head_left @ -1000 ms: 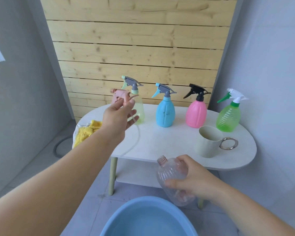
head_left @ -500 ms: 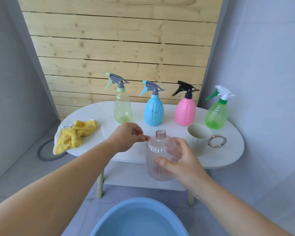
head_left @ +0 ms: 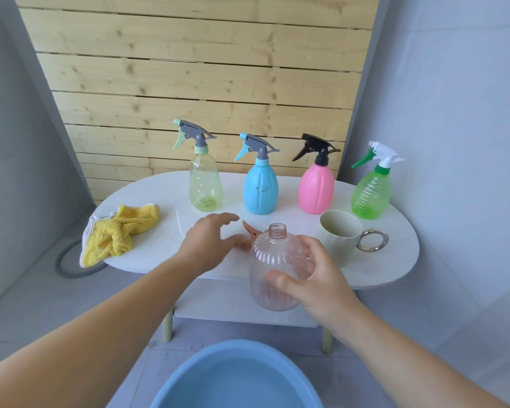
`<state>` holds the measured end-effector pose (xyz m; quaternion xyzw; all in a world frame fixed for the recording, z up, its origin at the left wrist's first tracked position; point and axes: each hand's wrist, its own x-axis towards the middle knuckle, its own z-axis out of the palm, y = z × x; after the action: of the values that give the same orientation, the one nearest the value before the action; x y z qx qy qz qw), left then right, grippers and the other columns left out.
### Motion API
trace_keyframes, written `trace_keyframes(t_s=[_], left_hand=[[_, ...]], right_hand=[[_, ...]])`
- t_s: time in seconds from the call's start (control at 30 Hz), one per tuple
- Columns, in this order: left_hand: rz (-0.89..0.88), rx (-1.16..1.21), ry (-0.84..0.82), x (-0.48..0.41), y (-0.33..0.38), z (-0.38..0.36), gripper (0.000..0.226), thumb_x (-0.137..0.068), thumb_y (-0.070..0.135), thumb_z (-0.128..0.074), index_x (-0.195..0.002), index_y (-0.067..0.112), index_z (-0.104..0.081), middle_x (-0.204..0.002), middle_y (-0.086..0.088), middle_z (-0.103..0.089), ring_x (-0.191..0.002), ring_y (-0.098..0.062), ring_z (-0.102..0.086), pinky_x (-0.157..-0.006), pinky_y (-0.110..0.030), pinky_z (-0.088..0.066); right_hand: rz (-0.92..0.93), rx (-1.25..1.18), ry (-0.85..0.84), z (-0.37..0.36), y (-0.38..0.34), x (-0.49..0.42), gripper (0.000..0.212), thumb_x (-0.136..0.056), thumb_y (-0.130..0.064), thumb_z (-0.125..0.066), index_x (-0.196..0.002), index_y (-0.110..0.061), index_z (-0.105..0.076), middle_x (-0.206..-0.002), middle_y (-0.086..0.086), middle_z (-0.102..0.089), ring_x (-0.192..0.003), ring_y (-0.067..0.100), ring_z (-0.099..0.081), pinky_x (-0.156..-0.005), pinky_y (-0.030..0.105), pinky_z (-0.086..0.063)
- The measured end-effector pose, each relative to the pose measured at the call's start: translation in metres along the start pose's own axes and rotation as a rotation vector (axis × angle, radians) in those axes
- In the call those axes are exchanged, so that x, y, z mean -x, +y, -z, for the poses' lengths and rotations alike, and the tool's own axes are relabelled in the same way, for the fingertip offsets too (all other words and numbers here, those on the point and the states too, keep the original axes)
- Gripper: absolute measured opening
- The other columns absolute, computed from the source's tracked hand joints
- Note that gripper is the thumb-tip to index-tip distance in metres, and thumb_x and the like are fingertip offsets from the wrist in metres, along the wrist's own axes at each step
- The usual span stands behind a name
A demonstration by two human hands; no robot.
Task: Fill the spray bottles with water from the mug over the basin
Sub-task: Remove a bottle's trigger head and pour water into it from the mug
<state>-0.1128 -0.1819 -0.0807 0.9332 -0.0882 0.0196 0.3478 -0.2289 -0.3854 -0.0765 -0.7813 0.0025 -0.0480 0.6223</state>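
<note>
My right hand (head_left: 315, 278) grips a clear pinkish ribbed bottle (head_left: 268, 260), upright and uncapped, just in front of the white table's (head_left: 159, 195) near edge and above the blue basin (head_left: 236, 378). The bottle's pink spray head (head_left: 249, 231) lies on the table with its thin white tube (head_left: 178, 222) trailing left. My left hand (head_left: 209, 245) hovers over that head with relaxed fingers and holds nothing. A cream mug (head_left: 340, 234) with a metal ring handle stands to the right of the held bottle.
Capped spray bottles stand in a row at the back of the table: pale yellow (head_left: 205, 187), blue (head_left: 260, 187), pink (head_left: 315, 187) and green (head_left: 371, 192). A yellow cloth (head_left: 121, 234) lies at the table's left end. A grey hose ring (head_left: 62, 260) lies on the floor.
My left hand carried the spray head down from the air, laid it on the table and let go. My right hand raised the bottle from a tilt to upright.
</note>
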Motion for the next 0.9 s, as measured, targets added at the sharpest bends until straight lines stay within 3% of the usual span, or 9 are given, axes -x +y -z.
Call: trace_keyframes(t_s=[0.07, 0.13, 0.3, 0.43, 0.53, 0.63, 0.73, 0.83, 0.9], left_hand=[[-0.037, 0.19, 0.021, 0.015, 0.013, 0.01, 0.027, -0.094, 0.037, -0.07, -0.12, 0.026, -0.068, -0.112, 0.01, -0.071, -0.106, -0.004, -0.063, -0.1, -0.031, -0.048], [-0.009, 0.489, -0.134, 0.036, 0.029, 0.018, 0.019, -0.101, 0.034, -0.061, -0.109, 0.021, -0.072, -0.098, 0.009, -0.077, -0.094, -0.001, -0.068, -0.093, -0.03, -0.05], [-0.028, 0.777, -0.477, 0.077, 0.038, 0.022, 0.051, -0.089, 0.051, -0.065, -0.132, 0.025, -0.061, -0.13, 0.0, -0.069, -0.124, -0.015, -0.063, -0.106, -0.035, -0.051], [-0.079, 0.767, -0.416, 0.093, 0.048, 0.012, 0.074, -0.074, 0.036, -0.084, -0.137, 0.021, -0.048, -0.127, -0.002, -0.069, -0.118, -0.015, -0.067, -0.093, -0.028, -0.055], [-0.071, 0.777, -0.344, 0.1, 0.049, 0.004, 0.076, -0.071, 0.028, -0.088, -0.136, 0.018, -0.048, -0.117, -0.002, -0.073, -0.111, -0.018, -0.07, -0.086, -0.03, -0.057], [-0.062, 0.767, -0.301, 0.105, 0.049, 0.006, 0.071, -0.073, 0.026, -0.085, -0.135, 0.022, -0.052, -0.118, -0.002, -0.072, -0.112, -0.016, -0.069, -0.087, -0.029, -0.058], [-0.07, 0.77, -0.327, 0.11, 0.046, 0.007, 0.063, -0.078, 0.018, -0.087, -0.133, 0.023, -0.055, -0.116, 0.0, -0.074, -0.11, -0.014, -0.069, -0.085, -0.025, -0.057], [-0.04, 0.772, -0.338, 0.115, 0.048, 0.002, 0.067, -0.077, 0.019, -0.088, -0.135, 0.024, -0.055, -0.117, 0.006, -0.073, -0.112, -0.013, -0.069, -0.089, -0.025, -0.056], [-0.037, 0.754, -0.35, 0.117, 0.048, -0.005, 0.067, -0.076, 0.02, -0.087, -0.134, 0.024, -0.055, -0.118, 0.005, -0.074, -0.115, -0.015, -0.069, -0.09, -0.027, -0.056]], right_hand=[[0.001, -0.014, -0.005, 0.002, -0.001, 0.001, 0.072, -0.053, -0.051, -0.084, -0.118, -0.036, -0.055, -0.121, -0.015, -0.064, -0.117, 0.003, -0.058, -0.102, 0.037, -0.048], [0.003, -0.026, -0.012, 0.005, -0.002, 0.003, 0.074, -0.054, -0.052, -0.084, -0.12, -0.035, -0.056, -0.122, -0.014, -0.065, -0.12, 0.007, -0.057, -0.103, 0.041, -0.048], [-0.01, -0.105, -0.07, 0.012, -0.008, 0.008, 0.076, -0.055, -0.054, -0.084, -0.124, -0.036, -0.058, -0.122, -0.015, -0.067, -0.12, 0.007, -0.058, -0.102, 0.038, -0.049], [0.0, -0.131, -0.175, 0.012, -0.017, 0.017, 0.071, -0.062, -0.071, -0.077, -0.126, -0.043, -0.06, -0.12, -0.011, -0.068, -0.117, 0.005, -0.061, -0.1, 0.032, -0.049], [-0.007, -0.109, -0.243, 0.015, -0.033, 0.025, 0.032, -0.086, -0.06, -0.053, -0.114, -0.048, -0.063, -0.107, -0.018, -0.071, -0.101, -0.002, -0.065, -0.089, 0.025, -0.054], [0.038, 0.069, 0.111, 0.035, -0.031, 0.014, 0.014, -0.098, -0.043, -0.051, -0.106, -0.039, -0.062, -0.101, -0.005, -0.067, -0.086, 0.007, -0.065, -0.081, 0.03, -0.053], [0.128, 0.34, 0.487, 0.067, -0.02, -0.01, 0.012, -0.096, -0.031, -0.052, -0.104, -0.028, -0.061, -0.105, -0.001, -0.058, -0.1, 0.022, -0.058, -0.084, 0.033, -0.047], [-0.046, 0.611, 0.554, 0.093, 0.002, -0.038, 0.038, -0.096, -0.04, -0.048, -0.131, -0.026, -0.056, -0.139, 0.01, -0.044, -0.135, 0.03, -0.034, -0.108, 0.04, -0.029], [-0.197, 0.606, 0.473, 0.104, 0.012, -0.046, 0.049, -0.096, -0.048, -0.043, -0.141, -0.029, -0.047, -0.148, 0.012, -0.039, -0.14, 0.031, -0.028, -0.111, 0.042, -0.026]])
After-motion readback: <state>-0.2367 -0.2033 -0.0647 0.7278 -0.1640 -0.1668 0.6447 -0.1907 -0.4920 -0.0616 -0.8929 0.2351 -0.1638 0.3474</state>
